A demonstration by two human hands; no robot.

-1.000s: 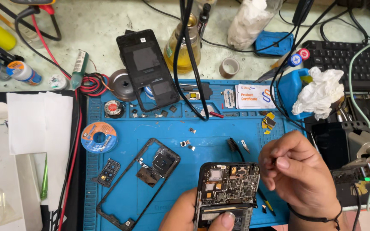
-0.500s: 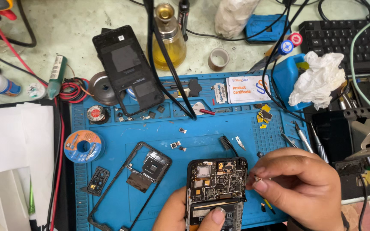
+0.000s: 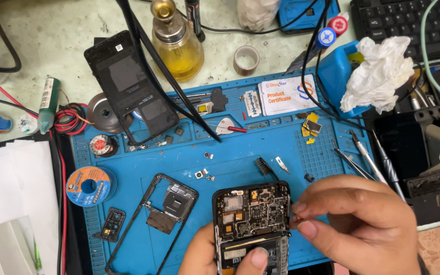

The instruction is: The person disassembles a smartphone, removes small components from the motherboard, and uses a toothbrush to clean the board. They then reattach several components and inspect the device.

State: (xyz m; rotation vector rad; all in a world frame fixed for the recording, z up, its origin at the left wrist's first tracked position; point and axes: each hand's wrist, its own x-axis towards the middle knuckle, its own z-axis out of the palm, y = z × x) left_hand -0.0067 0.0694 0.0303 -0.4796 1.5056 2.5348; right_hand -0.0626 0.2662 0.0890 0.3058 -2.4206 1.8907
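I see the opened phone [image 3: 251, 224] at six o'clock, lying face down on the blue mat [image 3: 240, 168], back cover off, dark circuit board exposed on top, battery below, long axis nearly upright.

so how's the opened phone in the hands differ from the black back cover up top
The opened phone shows bare circuit board and small chips; the black back cover shows a plain dark inner face. The phone is held by the left hand, the right hand at its edge; the cover lies untouched, tilted, partly off the blue mat, under black cables. Both are phone-sized rectangles.
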